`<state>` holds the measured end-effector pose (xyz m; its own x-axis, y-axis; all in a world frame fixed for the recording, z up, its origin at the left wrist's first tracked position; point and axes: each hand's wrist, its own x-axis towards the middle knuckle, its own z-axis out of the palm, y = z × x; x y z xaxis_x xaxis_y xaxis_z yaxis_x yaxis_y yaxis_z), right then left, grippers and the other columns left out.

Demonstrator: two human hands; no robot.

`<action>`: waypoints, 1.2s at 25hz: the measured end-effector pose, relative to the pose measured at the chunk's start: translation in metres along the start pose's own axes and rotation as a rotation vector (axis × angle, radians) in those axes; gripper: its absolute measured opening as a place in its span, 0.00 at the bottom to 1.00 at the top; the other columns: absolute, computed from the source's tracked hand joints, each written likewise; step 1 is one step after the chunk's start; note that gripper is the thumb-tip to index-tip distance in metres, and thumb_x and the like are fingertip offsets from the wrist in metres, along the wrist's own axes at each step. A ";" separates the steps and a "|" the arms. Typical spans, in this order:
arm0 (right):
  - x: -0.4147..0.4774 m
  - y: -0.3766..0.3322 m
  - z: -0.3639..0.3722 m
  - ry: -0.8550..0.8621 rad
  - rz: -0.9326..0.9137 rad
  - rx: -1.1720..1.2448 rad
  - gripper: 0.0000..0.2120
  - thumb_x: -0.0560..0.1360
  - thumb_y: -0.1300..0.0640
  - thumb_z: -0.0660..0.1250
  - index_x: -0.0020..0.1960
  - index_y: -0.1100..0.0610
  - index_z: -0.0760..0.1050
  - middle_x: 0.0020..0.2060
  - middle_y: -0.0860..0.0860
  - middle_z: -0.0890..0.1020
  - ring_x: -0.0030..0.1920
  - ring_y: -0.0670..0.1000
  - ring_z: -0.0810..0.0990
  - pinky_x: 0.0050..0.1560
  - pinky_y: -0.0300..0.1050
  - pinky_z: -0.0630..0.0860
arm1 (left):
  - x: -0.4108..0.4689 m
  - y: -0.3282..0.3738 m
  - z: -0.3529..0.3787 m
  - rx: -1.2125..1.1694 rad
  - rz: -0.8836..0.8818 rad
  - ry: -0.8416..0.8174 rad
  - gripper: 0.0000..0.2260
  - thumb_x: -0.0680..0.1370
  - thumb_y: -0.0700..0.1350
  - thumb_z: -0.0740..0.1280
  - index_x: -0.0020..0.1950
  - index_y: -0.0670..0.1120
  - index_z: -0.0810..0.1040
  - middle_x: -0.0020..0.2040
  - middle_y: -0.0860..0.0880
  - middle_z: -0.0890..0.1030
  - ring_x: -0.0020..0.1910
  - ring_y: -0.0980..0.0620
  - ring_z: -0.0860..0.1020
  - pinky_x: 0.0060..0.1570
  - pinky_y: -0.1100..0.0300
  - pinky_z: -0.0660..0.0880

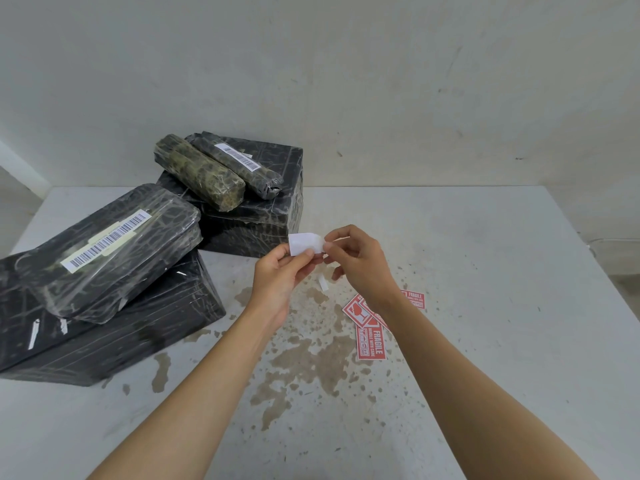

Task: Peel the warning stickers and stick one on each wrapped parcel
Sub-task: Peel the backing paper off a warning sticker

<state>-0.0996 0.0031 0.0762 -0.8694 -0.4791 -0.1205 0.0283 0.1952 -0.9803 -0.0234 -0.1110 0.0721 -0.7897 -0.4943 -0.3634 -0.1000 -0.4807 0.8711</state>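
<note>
Above the table's middle I hold one sticker (304, 243) with its white back toward me. My left hand (278, 277) pinches its lower edge between thumb and fingers. At the sticker's right corner my right hand (360, 263) pinches it with thumb and forefinger. Several red FRAGILE stickers (371, 341) lie on the table under my right wrist. Black wrapped parcels stand at the left: a large flat one (138, 341) with a barcoded parcel (110, 251) on top, and a box (273, 209) further back that carries two rolled parcels (204, 174).
The grey table (485, 341) is worn, with brown patches in the middle. A small white paper strip (322, 283) lies on it below my hands. A pale wall stands behind the table's far edge.
</note>
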 end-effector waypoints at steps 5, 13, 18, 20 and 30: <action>0.002 -0.001 0.000 0.010 -0.057 -0.064 0.06 0.70 0.68 0.71 0.44 0.60 0.79 0.36 0.50 0.79 0.37 0.47 0.77 0.36 0.42 0.78 | 0.000 0.003 -0.001 0.047 -0.040 0.018 0.09 0.74 0.37 0.71 0.53 0.40 0.78 0.46 0.41 0.85 0.45 0.48 0.84 0.45 0.64 0.79; 0.007 -0.003 -0.002 -0.048 -0.096 -0.196 0.10 0.69 0.70 0.67 0.43 0.56 0.77 0.36 0.47 0.78 0.38 0.49 0.77 0.42 0.45 0.79 | 0.013 0.018 -0.007 0.384 0.034 -0.071 0.04 0.75 0.39 0.69 0.49 0.44 0.82 0.46 0.43 0.83 0.46 0.51 0.80 0.52 0.55 0.76; 0.005 -0.004 -0.001 0.017 -0.126 -0.240 0.09 0.71 0.68 0.66 0.42 0.54 0.78 0.39 0.44 0.80 0.41 0.42 0.78 0.43 0.39 0.79 | 0.012 0.018 -0.005 0.385 0.028 -0.053 0.03 0.74 0.38 0.70 0.47 0.43 0.81 0.41 0.47 0.82 0.42 0.53 0.79 0.44 0.61 0.75; 0.004 -0.004 0.000 0.056 -0.155 -0.273 0.06 0.72 0.64 0.68 0.43 0.54 0.80 0.40 0.44 0.80 0.42 0.40 0.78 0.41 0.32 0.76 | 0.012 0.017 -0.003 0.350 0.003 -0.039 0.03 0.74 0.39 0.70 0.47 0.44 0.82 0.42 0.48 0.83 0.44 0.54 0.80 0.43 0.63 0.75; 0.003 -0.004 -0.003 0.055 -0.322 -0.435 0.03 0.73 0.62 0.70 0.45 0.59 0.83 0.37 0.48 0.84 0.36 0.40 0.79 0.41 0.33 0.77 | 0.011 0.020 -0.006 0.413 0.100 -0.129 0.03 0.75 0.39 0.69 0.46 0.45 0.83 0.43 0.47 0.84 0.44 0.56 0.82 0.49 0.63 0.77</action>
<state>-0.1033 0.0032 0.0805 -0.8253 -0.5298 0.1952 -0.4403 0.3876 -0.8099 -0.0301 -0.1302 0.0832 -0.8743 -0.4162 -0.2497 -0.2325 -0.0923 0.9682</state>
